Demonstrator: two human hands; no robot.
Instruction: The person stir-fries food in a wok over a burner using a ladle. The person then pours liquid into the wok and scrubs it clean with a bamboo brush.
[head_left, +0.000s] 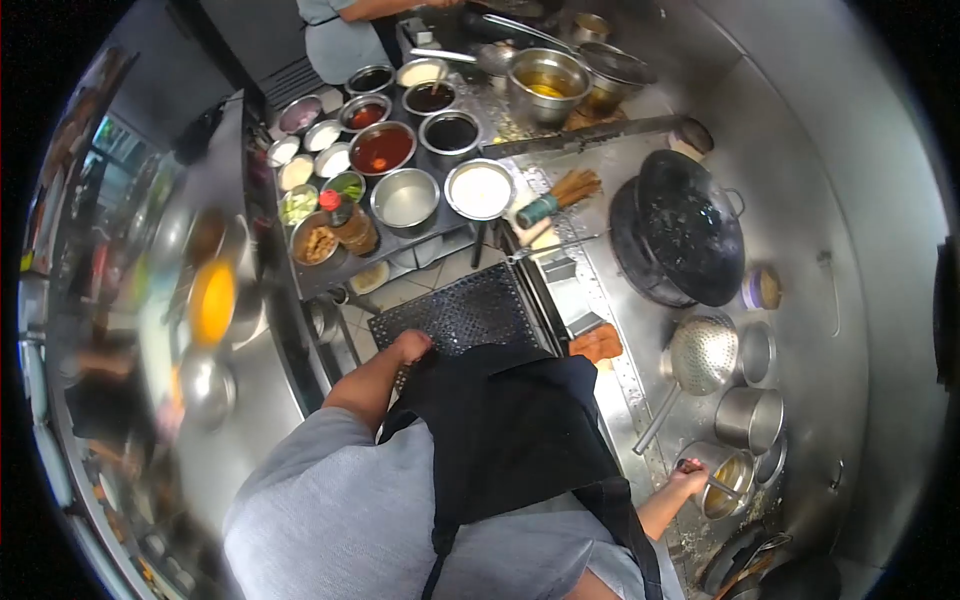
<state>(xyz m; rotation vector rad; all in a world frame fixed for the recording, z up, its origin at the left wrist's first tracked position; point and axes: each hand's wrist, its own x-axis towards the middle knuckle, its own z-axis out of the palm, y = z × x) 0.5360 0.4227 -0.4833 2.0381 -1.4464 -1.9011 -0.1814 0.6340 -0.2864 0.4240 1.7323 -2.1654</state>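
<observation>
My right hand point(690, 478) is closed around the handle of a ladle point(722, 488), whose lower end is in a steel pot point(712, 455) of yellowish liquid at the lower right. My left hand point(413, 345) hangs beside the black apron, above the perforated floor mat point(470, 312). Its fingers look curled in, with nothing visible in them. Beside the pot of liquid stands an empty-looking steel pot point(749, 418). A perforated strainer point(703, 354) lies up from my right hand, its handle pointing down toward it.
A black wok point(690, 225) leans tilted on the stove. Bowls of sauces, such as a red one point(383, 148), and a red-capped bottle point(352, 225) stand on the cart. Behind it is another person point(345, 40). An orange cloth point(596, 344) lies on the stove edge.
</observation>
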